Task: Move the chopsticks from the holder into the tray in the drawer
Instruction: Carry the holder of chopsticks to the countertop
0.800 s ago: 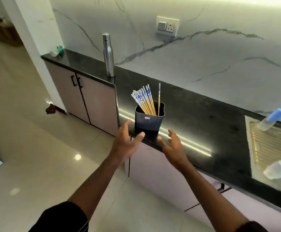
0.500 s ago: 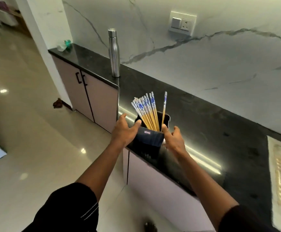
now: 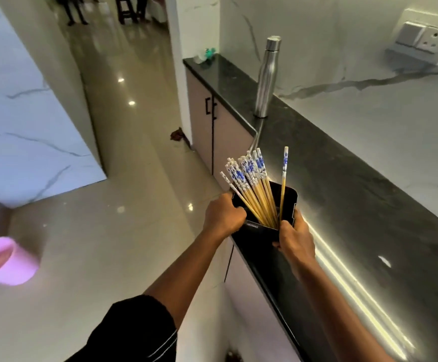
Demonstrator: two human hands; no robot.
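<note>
Between gripping hands (image 3: 224, 215) (image 3: 295, 237) sits the holder (image 3: 261, 230) (chopsticks (image 3: 249, 178) inside)

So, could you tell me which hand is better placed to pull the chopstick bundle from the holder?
Probably the left hand: it grips the rim of the black rectangular holder just below the leaning bundle of blue-patterned wooden chopsticks, while the right hand holds the far side.

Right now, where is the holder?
In the head view, the holder is centre frame at the front edge of the counter, gripped between the left hand and right hand; the bottle stands farther back.
</note>
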